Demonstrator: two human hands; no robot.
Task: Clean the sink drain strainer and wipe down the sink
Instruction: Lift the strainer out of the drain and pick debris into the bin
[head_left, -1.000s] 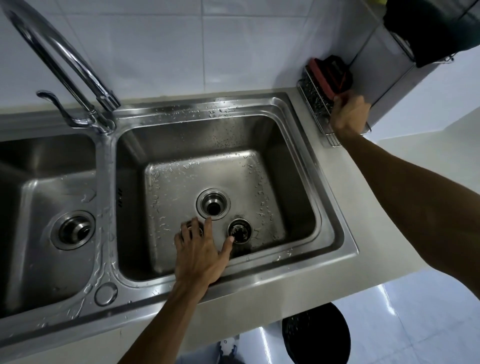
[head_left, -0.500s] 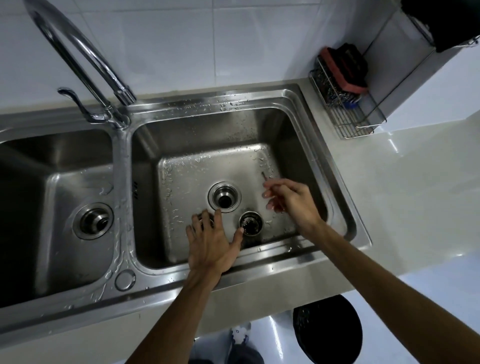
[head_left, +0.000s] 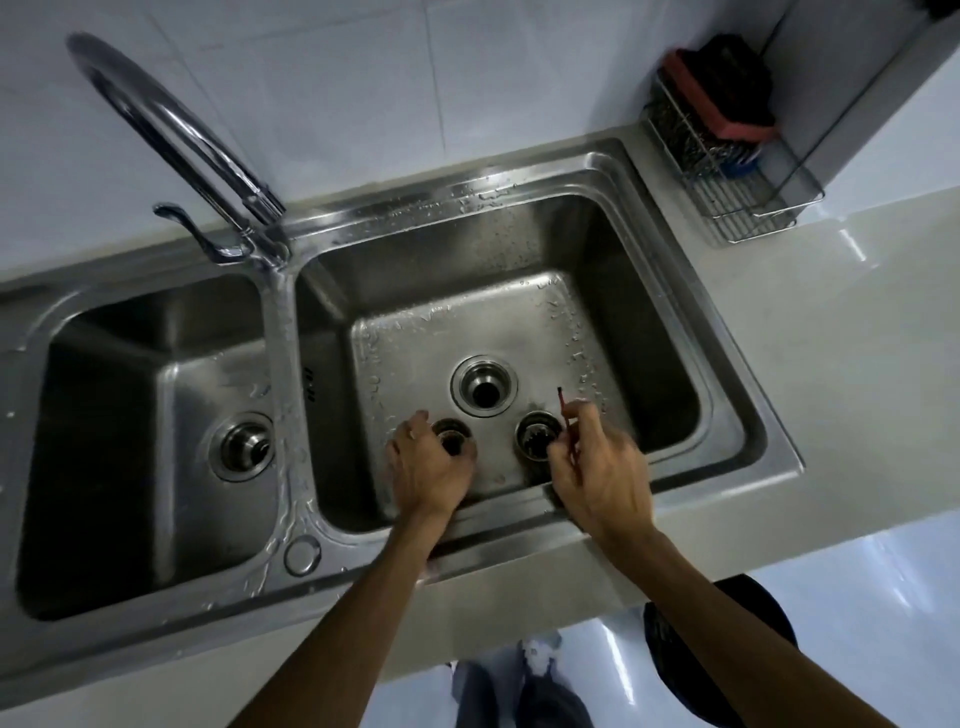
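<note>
Steel strainer (head_left: 537, 435) lies between left hand (head_left: 431, 470) gripping a cup (head_left: 453, 440) and right hand (head_left: 602, 473) pinching a stick (head_left: 562, 402).

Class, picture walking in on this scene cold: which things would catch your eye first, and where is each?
Two hands meet in the right basin: the left hand grips a round drain part, and the right hand pinches a thin stick beside the strainer. Just behind them gapes the open drain. A curved tap arches in from upper left.
</note>
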